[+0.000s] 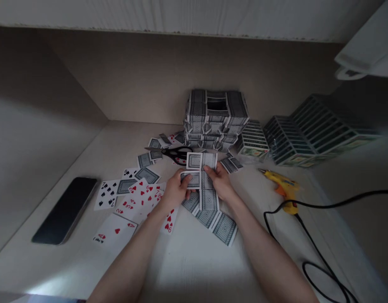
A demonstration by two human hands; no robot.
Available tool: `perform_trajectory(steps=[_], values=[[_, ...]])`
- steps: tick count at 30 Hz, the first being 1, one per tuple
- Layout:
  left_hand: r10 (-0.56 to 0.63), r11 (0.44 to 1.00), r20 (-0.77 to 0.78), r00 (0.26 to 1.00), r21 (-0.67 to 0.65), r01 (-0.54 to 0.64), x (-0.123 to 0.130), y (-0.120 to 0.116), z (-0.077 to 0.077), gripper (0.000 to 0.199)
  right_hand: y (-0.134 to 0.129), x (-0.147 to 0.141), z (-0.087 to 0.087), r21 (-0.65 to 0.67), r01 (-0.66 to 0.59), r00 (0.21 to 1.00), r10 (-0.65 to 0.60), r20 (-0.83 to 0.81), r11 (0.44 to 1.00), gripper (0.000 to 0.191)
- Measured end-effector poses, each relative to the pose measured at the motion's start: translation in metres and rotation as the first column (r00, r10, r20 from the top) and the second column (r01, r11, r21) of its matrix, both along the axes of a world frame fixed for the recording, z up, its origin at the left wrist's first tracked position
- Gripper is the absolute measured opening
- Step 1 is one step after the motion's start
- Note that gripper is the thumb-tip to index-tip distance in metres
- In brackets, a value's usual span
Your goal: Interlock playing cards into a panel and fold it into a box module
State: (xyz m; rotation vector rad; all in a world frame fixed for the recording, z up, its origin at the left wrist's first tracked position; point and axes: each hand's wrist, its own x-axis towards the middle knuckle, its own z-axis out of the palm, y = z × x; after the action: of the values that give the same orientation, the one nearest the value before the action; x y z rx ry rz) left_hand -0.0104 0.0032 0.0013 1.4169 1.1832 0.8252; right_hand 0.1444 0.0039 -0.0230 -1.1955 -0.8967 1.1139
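Grey, lattice-printed card pieces (209, 160), flat and white-edged, made a branching shape over the pale tabletop (187, 261), near a blocky card box (215, 118). The left hand (177, 188) pinched a side piece (195, 181); the right hand (221, 182) gripped the longer strip (209, 200), though whether both were joined seemed unclear.

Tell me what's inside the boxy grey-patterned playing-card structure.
The boxy grey-patterned playing-card structure shows only darkness through its rectangular opening; the rest inside is covered.
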Motion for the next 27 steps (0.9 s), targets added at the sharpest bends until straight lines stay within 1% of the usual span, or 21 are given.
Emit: perform_trajectory(steps=[5,8,10,12,14,17,20,22,27], values=[[-0.01,1.0,-0.032,0.999,0.014,0.01,0.006,-0.002,0.003,0.018,-0.001,-0.004,0.003,0.014,-0.049,0.999,0.049,-0.02,0.999,0.022],[-0.005,1.0,-0.056,0.998,0.029,0.006,0.007,-0.003,0.001,0.018,-0.002,-0.006,0.004,0.003,-0.053,0.998,0.053,-0.035,0.999,0.023],[-0.022,1.0,-0.026,0.999,-0.003,0.022,0.006,-0.002,0.0,0.019,-0.002,-0.006,0.004,-0.012,-0.069,0.995,0.068,-0.071,0.998,0.025],[-0.051,0.997,0.027,0.998,-0.064,0.053,0.002,0.0,-0.001,0.024,-0.002,-0.006,0.004,-0.02,-0.107,0.986,0.103,-0.129,0.994,0.027],[-0.064,0.992,0.047,0.997,-0.102,0.069,-0.002,0.002,-0.002,0.029,-0.002,-0.005,0.005,-0.012,-0.131,0.973,0.126,-0.191,0.991,0.028],[0.002,0.999,0.014,1.0,-0.052,-0.001,-0.007,0.005,-0.002,0.029,-0.002,-0.006,0.007,-0.01,-0.109,0.956,0.102,-0.275,0.994,0.03],[0.083,0.996,-0.005,0.997,0.016,-0.083,-0.008,0.007,-0.002,0.028,-0.004,-0.009,0.01,-0.045,-0.189,0.93,0.164,-0.328,0.981,0.033],[0.102,0.995,0.002,0.995,0.02,-0.102,-0.006,0.006,-0.002,0.029,-0.006,-0.011,0.011,-0.04,-0.233,0.926,0.209,-0.315,0.972,0.033],[0.058,0.998,0.051,0.997,-0.013,-0.057,-0.002,0.004,-0.007,0.031,-0.009,-0.013,0.01,0.0,-0.23,0.951,0.224,-0.211,0.973,0.03]])
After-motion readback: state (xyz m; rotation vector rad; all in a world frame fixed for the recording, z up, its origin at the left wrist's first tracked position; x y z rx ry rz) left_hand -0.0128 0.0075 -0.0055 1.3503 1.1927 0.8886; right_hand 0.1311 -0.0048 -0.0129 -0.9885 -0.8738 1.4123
